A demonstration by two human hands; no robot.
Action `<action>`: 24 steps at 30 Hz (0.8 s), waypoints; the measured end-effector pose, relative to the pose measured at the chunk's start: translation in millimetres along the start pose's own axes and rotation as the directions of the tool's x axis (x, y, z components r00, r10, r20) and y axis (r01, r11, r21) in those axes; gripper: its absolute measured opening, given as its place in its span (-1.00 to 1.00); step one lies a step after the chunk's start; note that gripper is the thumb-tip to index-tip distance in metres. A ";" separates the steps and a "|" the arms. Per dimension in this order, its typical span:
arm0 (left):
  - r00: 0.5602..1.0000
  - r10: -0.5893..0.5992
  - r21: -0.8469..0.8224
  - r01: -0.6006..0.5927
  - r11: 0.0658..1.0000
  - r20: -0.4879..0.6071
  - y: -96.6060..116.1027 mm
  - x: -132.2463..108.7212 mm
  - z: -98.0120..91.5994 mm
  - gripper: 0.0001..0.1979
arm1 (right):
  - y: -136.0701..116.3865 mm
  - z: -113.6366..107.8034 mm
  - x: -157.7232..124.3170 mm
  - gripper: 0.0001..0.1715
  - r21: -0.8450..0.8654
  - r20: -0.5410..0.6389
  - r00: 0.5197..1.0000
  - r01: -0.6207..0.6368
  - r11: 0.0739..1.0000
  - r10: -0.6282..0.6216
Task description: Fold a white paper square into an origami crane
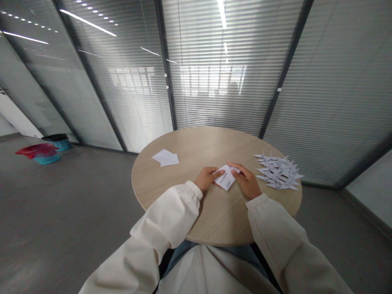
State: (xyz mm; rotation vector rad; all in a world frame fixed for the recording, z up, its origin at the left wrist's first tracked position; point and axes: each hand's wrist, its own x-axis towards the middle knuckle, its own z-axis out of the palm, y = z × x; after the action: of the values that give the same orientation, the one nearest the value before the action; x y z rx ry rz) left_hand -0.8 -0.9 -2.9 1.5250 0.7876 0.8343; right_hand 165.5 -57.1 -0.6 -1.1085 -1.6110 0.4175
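near the middle of the round wooden tabletop (214, 143), the left hand (207, 179) and right hand (245, 181) grip a printed paper square (226, 178) between their fingers (233, 169); light and soft, it wants holding by its edges.

Glass walls (220, 81) with blinds stand behind the round wooden table (211, 147); a blue basket (46, 159) and bin (60, 143) sit on the grey floor (67, 208) at left.
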 end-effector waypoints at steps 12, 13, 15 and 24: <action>0.977 0.033 -0.154 -0.067 0.986 -0.210 4.5 2.3 -4.1 -0.53 | 0.2 3.7 0.0 -0.79 -0.078 0.119 0.981 0.163 0.984 -0.153; 0.978 0.034 -0.169 -0.070 0.983 -0.204 4.5 2.5 -3.9 -0.52 | 0.3 3.8 0.0 -0.81 -0.083 0.122 0.983 0.146 0.986 -0.135; 0.983 0.031 -0.203 -0.068 0.977 -0.180 4.7 2.5 -3.5 -0.52 | 0.3 3.9 0.2 -0.84 -0.082 0.111 0.988 0.116 0.990 -0.107; 1.000 0.007 -0.209 -0.004 0.978 0.016 4.6 0.1 -0.2 -0.55 | 2.6 3.4 2.6 -0.74 0.037 0.041 0.995 -0.088 0.995 0.087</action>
State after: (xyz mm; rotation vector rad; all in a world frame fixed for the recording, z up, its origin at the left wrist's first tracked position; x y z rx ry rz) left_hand -0.8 -1.1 1.7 1.3460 0.6613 0.8787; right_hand 163.6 -52.8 -2.2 -1.1504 -1.5862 0.5294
